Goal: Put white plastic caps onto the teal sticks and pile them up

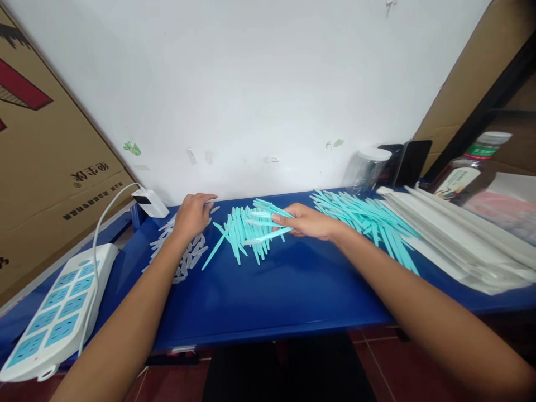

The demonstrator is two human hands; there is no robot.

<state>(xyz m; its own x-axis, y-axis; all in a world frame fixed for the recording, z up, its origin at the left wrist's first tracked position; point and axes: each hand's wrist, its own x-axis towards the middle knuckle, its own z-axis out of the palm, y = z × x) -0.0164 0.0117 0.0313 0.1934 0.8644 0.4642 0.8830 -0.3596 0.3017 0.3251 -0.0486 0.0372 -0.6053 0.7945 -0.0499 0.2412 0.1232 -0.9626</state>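
Note:
My right hand (307,220) is closed around several turquoise eyebrow razors (272,235), fanned out with their pale, capped-looking ends pointing left. Below and behind them, a pile of similar razors (240,231) lies on the blue table. Over at the left, my left hand (195,215) hovers above a spread of translucent plastic caps (192,257). Its thumb and fingers are pinched together, with a clear cap (215,210) showing at the tips; the grip itself is partly hidden. A second heap of turquoise razors (368,218) lies to the right of my right hand.
A white power strip (62,312) with a cable runs along the left side, near a small white device (151,204). At the right are stacked plastic sleeves (464,240), a clear jar (368,167) and a bottle (464,167). A white wall closes the back.

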